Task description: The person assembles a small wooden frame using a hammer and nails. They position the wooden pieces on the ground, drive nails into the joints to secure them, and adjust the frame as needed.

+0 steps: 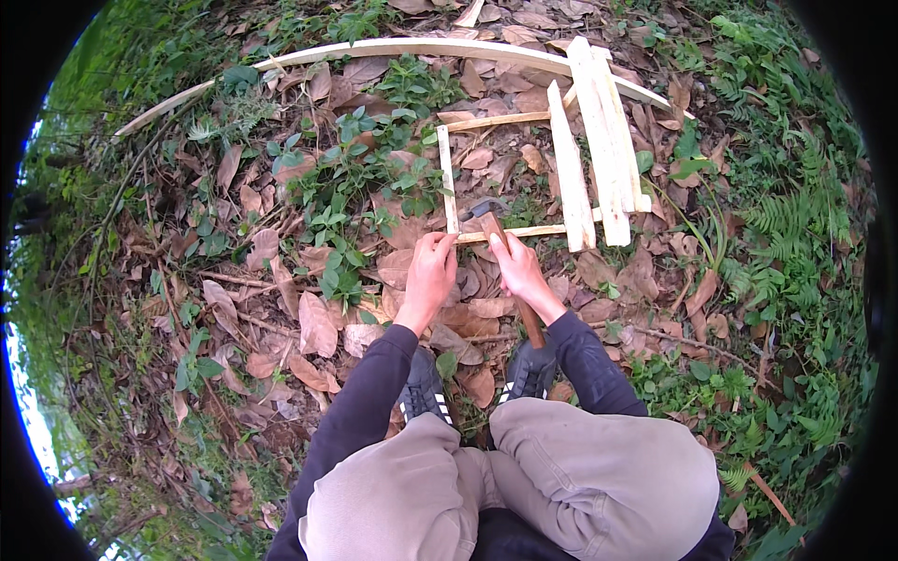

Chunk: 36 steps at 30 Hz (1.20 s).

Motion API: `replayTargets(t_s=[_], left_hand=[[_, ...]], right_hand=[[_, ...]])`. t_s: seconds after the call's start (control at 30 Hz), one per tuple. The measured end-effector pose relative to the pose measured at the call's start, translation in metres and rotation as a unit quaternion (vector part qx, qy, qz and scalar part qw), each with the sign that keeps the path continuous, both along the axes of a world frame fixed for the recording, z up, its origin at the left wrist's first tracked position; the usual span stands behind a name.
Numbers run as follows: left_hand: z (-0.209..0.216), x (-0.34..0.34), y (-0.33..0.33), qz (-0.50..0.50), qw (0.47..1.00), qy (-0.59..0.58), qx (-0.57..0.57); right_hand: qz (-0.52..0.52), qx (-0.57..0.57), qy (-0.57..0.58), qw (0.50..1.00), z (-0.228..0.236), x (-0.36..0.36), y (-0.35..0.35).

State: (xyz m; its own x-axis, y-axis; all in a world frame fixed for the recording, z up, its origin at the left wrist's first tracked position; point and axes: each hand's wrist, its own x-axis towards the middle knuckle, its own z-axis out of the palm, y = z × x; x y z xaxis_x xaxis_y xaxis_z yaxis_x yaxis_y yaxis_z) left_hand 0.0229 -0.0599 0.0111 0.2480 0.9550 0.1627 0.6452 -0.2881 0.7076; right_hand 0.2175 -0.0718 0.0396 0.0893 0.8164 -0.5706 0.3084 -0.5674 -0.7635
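A small frame of pale wooden strips (448, 178) lies on the leafy ground in front of me. My left hand (432, 273) is closed at its near left corner, fingertips pinching the strip there; whether something small is between them is hidden. My right hand (524, 273) grips a hammer (530, 323) partway along its brown wooden handle. The dark metal hammer head (484, 208) is just beyond that corner, inside the frame's outline. Across the frame's right side lies a wider pale slat (571, 178), tapering to a point at its far end.
Several stacked pale boards (603, 140) lie right of the frame. A long wooden strip (412, 47) stretches across the far side. Dry brown leaves (318, 327), green plants (341, 215) and ferns (786, 224) cover the ground. My shoes (426, 388) are close below my hands.
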Motion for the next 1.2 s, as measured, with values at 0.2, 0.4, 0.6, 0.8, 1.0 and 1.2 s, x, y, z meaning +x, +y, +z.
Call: replayTargets(t_s=[0.2, 0.4, 0.6, 0.8, 1.0, 1.2], left_hand=[[-0.001, 0.006, -0.021, -0.124, 0.981, 0.142, 0.055], [-0.009, 0.039, -0.031, -0.094, 0.942, 0.320, 0.042], [-0.017, 0.065, -0.041, -0.041, 0.912, 0.407, 0.027], [-0.015, 0.068, -0.039, -0.033, 0.912, 0.408, 0.022], [-0.012, 0.063, -0.036, -0.048, 0.922, 0.383, 0.016], [0.000, 0.068, -0.029, -0.071, 0.929, 0.363, 0.000]], right_hand=[[0.013, -0.028, 0.009, 0.999, 0.003, 0.002, 0.008], [-0.001, -0.017, 0.005, 1.000, 0.004, 0.001, 0.005], [0.000, -0.025, 0.004, 1.000, -0.003, 0.005, 0.007], [-0.001, -0.021, 0.006, 1.000, -0.004, 0.006, 0.008], [0.003, -0.016, 0.015, 1.000, -0.002, 0.008, 0.012], [0.075, 0.407, -0.185, 0.891, -0.014, 0.029, 0.003]])
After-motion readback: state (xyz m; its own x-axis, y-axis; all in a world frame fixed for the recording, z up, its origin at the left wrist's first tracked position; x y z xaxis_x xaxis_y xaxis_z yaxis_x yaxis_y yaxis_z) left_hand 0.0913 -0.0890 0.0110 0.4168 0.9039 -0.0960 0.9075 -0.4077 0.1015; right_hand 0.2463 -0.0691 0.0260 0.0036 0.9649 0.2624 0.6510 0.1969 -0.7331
